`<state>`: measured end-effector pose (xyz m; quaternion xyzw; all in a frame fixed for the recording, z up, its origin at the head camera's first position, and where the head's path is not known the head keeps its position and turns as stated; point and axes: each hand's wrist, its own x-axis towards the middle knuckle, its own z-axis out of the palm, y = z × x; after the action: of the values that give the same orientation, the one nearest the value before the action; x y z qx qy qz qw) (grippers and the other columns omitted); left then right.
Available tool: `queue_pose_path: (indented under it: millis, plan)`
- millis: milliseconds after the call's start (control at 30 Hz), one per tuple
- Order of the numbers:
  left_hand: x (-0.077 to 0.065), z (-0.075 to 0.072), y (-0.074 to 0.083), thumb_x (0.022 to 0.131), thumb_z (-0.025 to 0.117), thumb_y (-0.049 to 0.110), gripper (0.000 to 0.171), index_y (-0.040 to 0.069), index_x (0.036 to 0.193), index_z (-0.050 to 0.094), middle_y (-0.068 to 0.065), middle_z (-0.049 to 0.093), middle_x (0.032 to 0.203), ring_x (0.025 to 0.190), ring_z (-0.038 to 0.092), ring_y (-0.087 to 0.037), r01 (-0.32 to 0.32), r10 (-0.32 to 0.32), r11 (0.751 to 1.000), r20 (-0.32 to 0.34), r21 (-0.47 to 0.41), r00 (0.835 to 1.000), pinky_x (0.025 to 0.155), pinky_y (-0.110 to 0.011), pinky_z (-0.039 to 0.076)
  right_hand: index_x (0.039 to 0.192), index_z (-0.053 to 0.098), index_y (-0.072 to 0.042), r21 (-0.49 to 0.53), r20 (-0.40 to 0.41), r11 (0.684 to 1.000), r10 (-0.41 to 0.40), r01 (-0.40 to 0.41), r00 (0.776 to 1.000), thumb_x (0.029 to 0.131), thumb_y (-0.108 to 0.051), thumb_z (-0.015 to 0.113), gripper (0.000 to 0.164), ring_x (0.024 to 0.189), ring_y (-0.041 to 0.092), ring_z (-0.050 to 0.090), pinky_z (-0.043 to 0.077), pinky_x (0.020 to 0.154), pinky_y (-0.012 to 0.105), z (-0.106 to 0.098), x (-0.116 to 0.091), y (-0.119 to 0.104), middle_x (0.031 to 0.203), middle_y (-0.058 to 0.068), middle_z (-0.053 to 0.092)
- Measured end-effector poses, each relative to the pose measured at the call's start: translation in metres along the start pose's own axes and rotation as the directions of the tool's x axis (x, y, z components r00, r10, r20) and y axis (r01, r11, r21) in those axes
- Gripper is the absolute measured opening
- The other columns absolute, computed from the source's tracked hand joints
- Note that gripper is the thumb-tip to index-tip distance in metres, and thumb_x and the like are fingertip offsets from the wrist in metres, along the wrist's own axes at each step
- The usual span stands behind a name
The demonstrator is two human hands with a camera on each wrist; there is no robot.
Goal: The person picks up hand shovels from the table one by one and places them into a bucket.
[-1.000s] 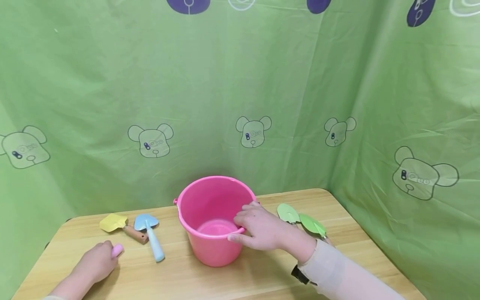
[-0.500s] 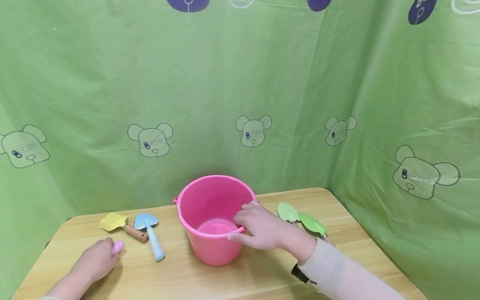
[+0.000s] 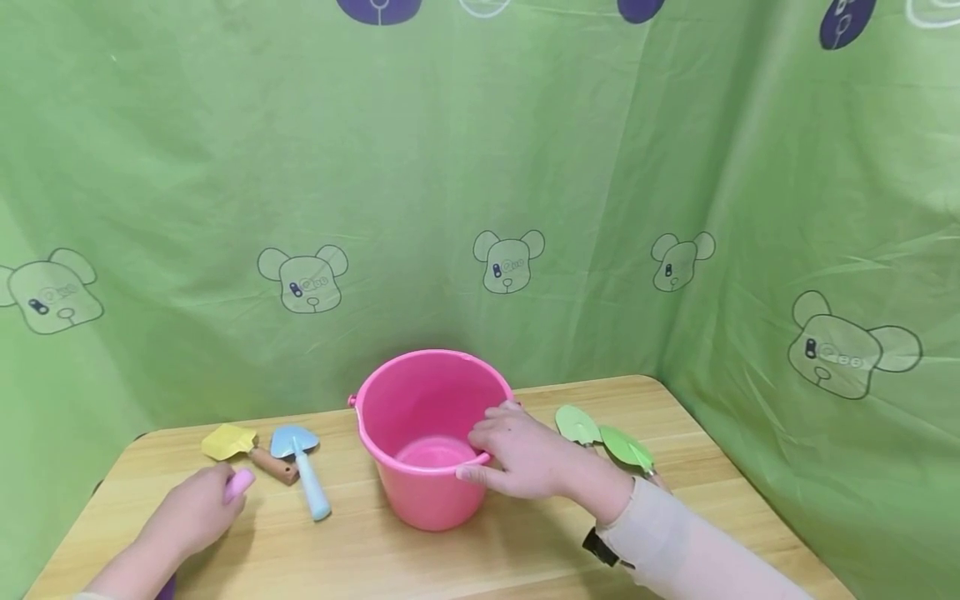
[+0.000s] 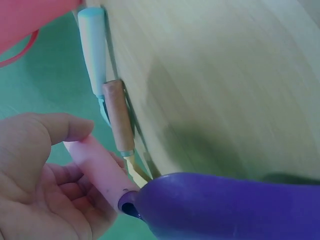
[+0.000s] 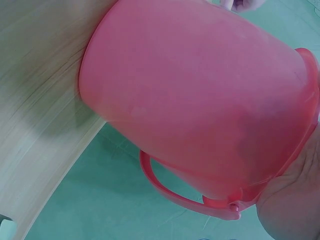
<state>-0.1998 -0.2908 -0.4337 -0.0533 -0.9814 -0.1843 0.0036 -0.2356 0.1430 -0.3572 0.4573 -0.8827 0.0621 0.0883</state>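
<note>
My left hand (image 3: pixel 193 510) grips the pink handle (image 4: pixel 100 167) of a hand trowel with a purple blade (image 4: pixel 225 205). The left wrist view shows the thumb on the handle's end and fingers curled beneath it. In the head view the hand hides most of the trowel. A pink bucket (image 3: pixel 431 500) stands upright on the wooden table (image 3: pixel 360 567). My right hand (image 3: pixel 517 454) holds the bucket's near right rim, fingers inside and thumb outside. The bucket's handle (image 5: pixel 185 200) hangs at its far side in the right wrist view.
Left of the bucket lie a blue trowel (image 3: pixel 310 483) and a yellow trowel (image 3: pixel 228 442) with a brown handle (image 3: pixel 273 465). On the right, a pale green trowel (image 3: pixel 577 425) and a brighter green one (image 3: pixel 626 450) lie partly behind the right arm. A green curtain (image 3: pixel 420 167) surrounds the table.
My left hand has moved slightly up and to the right with the trowel, and part of its purple blade now shows below the wrist. The right hand and bucket stay put.
</note>
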Motion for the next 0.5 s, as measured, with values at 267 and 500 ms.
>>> queue_pose_path:
  millis: [267,500]
  plan:
    - [-0.003,-0.005,0.007,0.083,0.059,0.018,0.046,-0.011,0.117,0.046,-0.010,0.057,0.082,0.063,0.048,-0.016,-0.014,0.014,1.000,-0.042,-0.004,0.999,0.056,-0.035,0.044,0.069,0.041,-0.027,0.001,0.003,1.000,-0.003,0.003,1.000,0.090,-0.066,0.031,0.045,0.072,0.009,0.035,0.029,0.078,0.030,0.000,0.000,0.000,0.063,-0.013,0.038]
    - [-0.003,-0.013,0.016,0.082,0.062,0.021,0.046,-0.009,0.114,0.048,-0.008,0.057,0.079,0.062,0.049,-0.016,-0.054,0.055,0.999,-0.116,0.007,0.992,0.053,-0.033,0.042,0.069,0.041,-0.027,0.005,0.004,1.000,0.002,-0.002,1.000,0.090,-0.066,0.031,0.045,0.072,0.009,0.035,0.029,0.077,0.029,0.000,0.001,0.000,0.063,-0.013,0.038]
